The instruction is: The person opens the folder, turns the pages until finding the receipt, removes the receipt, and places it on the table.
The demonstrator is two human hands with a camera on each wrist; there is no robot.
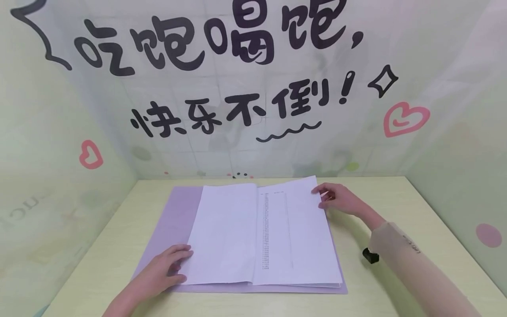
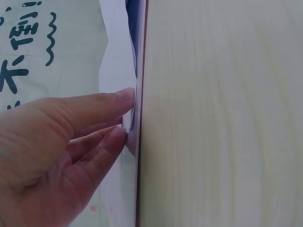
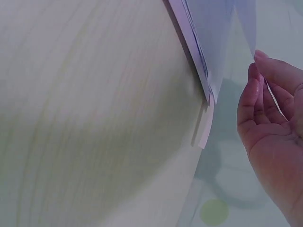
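Observation:
An open purple folder (image 1: 170, 229) with white sheets inside lies on the table. The left-hand page (image 1: 225, 233) is blank; the right-hand sheet (image 1: 305, 229) carries columns of small print. At that sheet's upper outer corner, my right hand (image 1: 336, 199) pinches the paper between thumb and fingers and lifts it. The right wrist view shows this raised sheet (image 3: 246, 23) above the others, caught in the right hand (image 3: 272, 109). My left hand (image 1: 162, 268) rests at the outer edge of the left page, over the cover; in the left wrist view its relaxed fingertips (image 2: 125, 94) touch the paper edge.
The pale wooden table (image 1: 376, 286) extends around the folder. Behind it stands a light wall (image 1: 222, 158) with large black lettering and pink hearts. A small black object (image 1: 370, 255) shows under the right sleeve (image 1: 412, 255).

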